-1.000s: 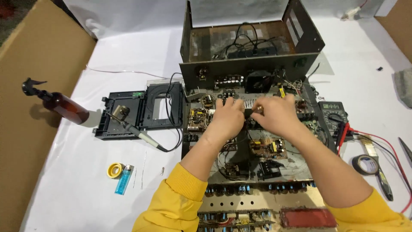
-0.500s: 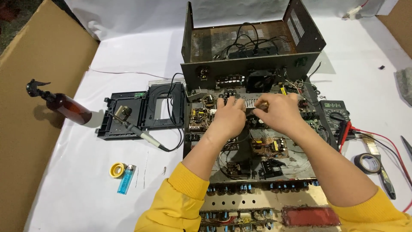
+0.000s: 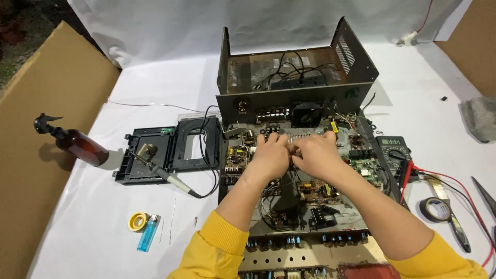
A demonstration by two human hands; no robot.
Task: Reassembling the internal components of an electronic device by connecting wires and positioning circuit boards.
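White-covered bench [image 3: 129, 82]: open amplifier chassis [image 3: 289, 206]; left hand [image 3: 268, 155] and right hand [image 3: 315, 155] pinched together on a small component [image 3: 295, 151] at its finned heatsink [image 3: 302, 139]

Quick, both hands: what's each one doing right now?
Left hand: fingers curled, pressed on the finned heatsink in the open amplifier chassis; grip cannot be told.
Right hand: the same, beside it.

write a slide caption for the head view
Both hands, left hand and right hand, work inside an opened amplifier chassis beside a soldering iron.
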